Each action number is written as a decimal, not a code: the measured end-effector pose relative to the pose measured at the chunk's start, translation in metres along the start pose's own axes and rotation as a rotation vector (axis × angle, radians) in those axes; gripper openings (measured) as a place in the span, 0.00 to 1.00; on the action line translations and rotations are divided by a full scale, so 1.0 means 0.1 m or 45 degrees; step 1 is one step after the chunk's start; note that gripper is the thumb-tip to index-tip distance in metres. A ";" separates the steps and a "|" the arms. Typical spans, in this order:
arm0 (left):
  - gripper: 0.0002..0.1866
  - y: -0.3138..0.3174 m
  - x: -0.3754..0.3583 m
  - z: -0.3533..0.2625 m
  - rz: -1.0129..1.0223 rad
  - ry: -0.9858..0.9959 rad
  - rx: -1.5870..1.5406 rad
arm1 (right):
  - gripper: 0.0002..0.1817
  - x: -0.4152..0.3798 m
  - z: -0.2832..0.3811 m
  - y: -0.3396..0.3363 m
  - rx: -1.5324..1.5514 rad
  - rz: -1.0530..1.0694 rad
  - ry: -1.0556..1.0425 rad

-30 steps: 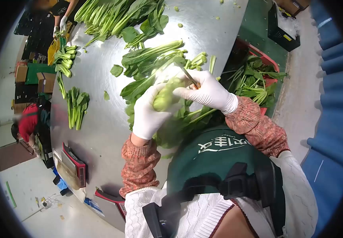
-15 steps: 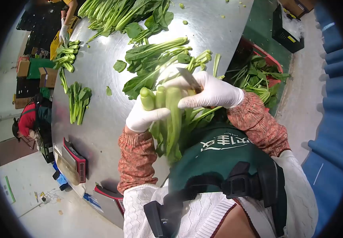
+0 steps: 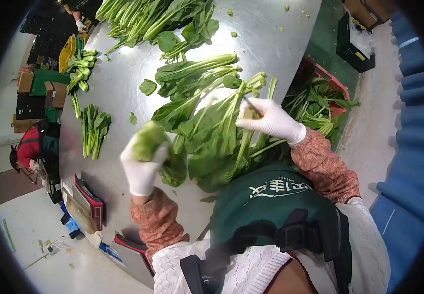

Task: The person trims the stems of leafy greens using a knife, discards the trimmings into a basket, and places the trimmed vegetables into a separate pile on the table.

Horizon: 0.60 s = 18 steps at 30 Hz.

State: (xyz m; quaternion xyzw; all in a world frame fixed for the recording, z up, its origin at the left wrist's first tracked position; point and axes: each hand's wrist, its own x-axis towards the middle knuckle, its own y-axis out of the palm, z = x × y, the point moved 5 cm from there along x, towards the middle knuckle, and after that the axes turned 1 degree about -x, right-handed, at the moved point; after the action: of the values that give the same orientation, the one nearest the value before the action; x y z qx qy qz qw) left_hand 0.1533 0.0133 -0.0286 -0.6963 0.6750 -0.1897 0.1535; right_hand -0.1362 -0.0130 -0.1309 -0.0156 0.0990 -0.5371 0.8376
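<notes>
**Greens in the left fist, knife in the right**

Left hand (image 3: 142, 169) first — gloved fingers clenched round a bunch of leafy greens (image 3: 149, 142), stalk ends up above the knuckles, leaves hanging toward the apron, the bunch blurred. It sits out to the left of the main pile, clear of it. Right hand (image 3: 271, 122) is closed on a small knife (image 3: 252, 105), blade poking out past the fingertips, the hand resting on the heap of greens (image 3: 212, 132) right in front of the body.

Beyond the fingers, the steel table (image 3: 119, 88) — bare metal to the left of the left hand, up to a small bundle (image 3: 93, 128) near the far edge. More greens are stacked at the top. To the right, past the table's edge, a red crate (image 3: 330, 80) of trimmings sits near the right wrist. Scales (image 3: 85, 200) line the near-left rim.
</notes>
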 end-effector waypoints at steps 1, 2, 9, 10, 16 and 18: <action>0.14 -0.22 0.03 -0.01 -0.031 0.044 0.073 | 0.15 0.12 -0.21 -0.08 0.002 0.006 0.119; 0.16 -0.36 0.01 0.07 -0.140 -0.095 -0.056 | 0.17 0.22 -0.24 -0.23 -0.243 -0.172 0.027; 0.15 -0.50 0.08 0.46 -0.264 -0.073 -0.229 | 0.19 1.45 -0.54 -0.76 -0.724 -0.599 0.023; 0.14 -0.46 0.10 0.43 -0.304 0.043 -0.106 | 0.20 1.63 -0.59 -0.73 -0.907 -0.617 -0.001; 0.20 -0.40 0.24 0.45 -0.246 -0.017 -0.050 | 0.23 2.05 -0.83 -0.67 -1.121 -0.225 0.292; 0.20 -0.39 0.25 0.49 -0.267 -0.100 -0.016 | 0.23 1.98 -0.79 -0.73 -0.652 -0.279 0.228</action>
State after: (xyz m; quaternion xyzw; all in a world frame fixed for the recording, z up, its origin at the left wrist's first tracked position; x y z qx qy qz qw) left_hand 0.2107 -0.0124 -0.0522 -0.7710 0.5930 -0.1732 0.1548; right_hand -0.1357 -0.2163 -0.2282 -0.1896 0.3024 -0.5811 0.7314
